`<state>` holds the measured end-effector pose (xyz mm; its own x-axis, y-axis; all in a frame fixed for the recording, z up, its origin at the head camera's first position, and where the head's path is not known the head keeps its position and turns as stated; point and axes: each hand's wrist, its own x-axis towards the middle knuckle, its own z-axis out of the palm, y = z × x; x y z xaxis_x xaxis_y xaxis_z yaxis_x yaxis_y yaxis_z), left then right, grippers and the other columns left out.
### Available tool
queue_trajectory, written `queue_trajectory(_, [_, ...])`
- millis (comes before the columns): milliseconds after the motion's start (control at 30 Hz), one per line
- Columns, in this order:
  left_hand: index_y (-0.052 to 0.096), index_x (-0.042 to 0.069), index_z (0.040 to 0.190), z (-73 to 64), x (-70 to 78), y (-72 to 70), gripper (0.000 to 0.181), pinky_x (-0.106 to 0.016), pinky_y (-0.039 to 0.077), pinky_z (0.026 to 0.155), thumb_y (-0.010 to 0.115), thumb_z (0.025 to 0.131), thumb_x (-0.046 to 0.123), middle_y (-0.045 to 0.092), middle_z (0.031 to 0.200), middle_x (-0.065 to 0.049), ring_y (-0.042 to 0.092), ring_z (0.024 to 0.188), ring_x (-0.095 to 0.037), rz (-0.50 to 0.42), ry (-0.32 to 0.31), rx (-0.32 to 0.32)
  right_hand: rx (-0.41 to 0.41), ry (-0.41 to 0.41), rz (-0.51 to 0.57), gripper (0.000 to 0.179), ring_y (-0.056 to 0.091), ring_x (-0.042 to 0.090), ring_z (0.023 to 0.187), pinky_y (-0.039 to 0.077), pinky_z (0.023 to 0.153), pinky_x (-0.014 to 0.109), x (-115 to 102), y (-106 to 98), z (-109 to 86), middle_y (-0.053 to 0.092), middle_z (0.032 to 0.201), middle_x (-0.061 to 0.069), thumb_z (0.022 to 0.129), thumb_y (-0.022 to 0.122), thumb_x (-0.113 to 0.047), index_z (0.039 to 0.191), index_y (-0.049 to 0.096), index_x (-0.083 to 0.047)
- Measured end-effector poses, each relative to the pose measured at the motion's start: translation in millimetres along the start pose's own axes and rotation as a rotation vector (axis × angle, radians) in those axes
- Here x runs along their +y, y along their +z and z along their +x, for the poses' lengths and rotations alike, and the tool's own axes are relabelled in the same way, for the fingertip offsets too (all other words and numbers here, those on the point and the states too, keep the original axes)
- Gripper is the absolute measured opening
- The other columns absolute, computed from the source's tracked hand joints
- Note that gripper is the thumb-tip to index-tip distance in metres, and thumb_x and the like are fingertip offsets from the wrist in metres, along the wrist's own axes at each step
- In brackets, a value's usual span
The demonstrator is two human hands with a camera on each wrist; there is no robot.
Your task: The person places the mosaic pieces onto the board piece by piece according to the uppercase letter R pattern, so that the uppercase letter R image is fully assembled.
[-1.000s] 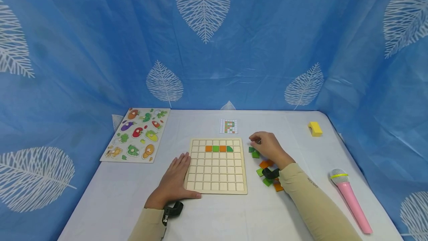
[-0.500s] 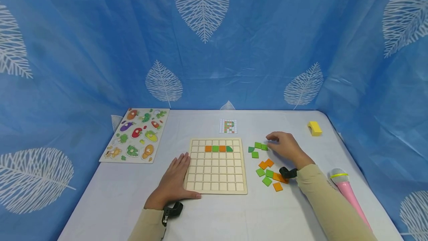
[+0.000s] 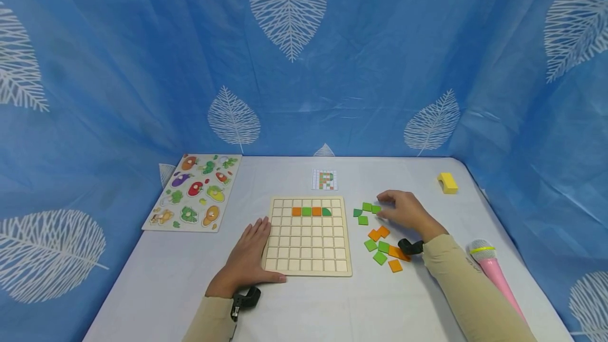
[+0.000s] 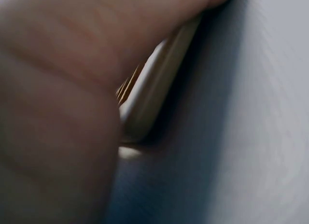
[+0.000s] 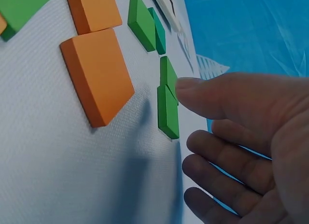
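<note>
A pale wooden grid board (image 3: 306, 239) lies in the middle of the table. In its upper part is a row of orange, green, orange and rounded dark green tiles (image 3: 326, 211). My left hand (image 3: 247, 255) rests at the board's left edge, fingers extended along it and thumb by the near corner; in the left wrist view the hand covers much of the board's edge (image 4: 159, 84). To the right of the board, my right hand (image 3: 404, 210) is close to a green square tile (image 3: 376, 209), thumb tip right by it. Its fingers are loosely bent and hold nothing.
Several orange tiles (image 3: 395, 266) and green tiles (image 3: 379, 258) lie scattered nearer the right wrist. A pattern card (image 3: 324, 179) is behind the board. A vegetable puzzle (image 3: 228, 183) lies at left; a yellow block (image 3: 448, 183) and pink toy microphone (image 3: 499, 281) at right.
My right hand has moved right from over the dark green tile, uncovering green tiles, and its thumb has dropped slightly toward one. My left hand stays in place.
</note>
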<state>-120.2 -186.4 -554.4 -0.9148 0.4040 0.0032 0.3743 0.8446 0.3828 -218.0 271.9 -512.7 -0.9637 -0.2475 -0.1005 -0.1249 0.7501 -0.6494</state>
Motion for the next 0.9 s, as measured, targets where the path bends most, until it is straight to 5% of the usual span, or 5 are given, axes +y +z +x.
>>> queue_trajectory(900, [0.024, -0.001, 0.166, -0.2, -0.6, 1.4, 0.150, -0.048, 0.009, 0.127, 0.072, 0.060, 0.094, 0.019, 0.173, -0.014, 0.009, 0.160, -0.028, 0.021, -0.007, 0.005, -0.024, 0.030, -0.013, 0.051, 0.059, 0.037, 0.127, 0.045, 0.110, 0.058, -2.7, -1.0, 1.9, 0.067, 0.135, 0.016, 0.092, 0.084, -0.016, 0.137, 0.067, -0.001])
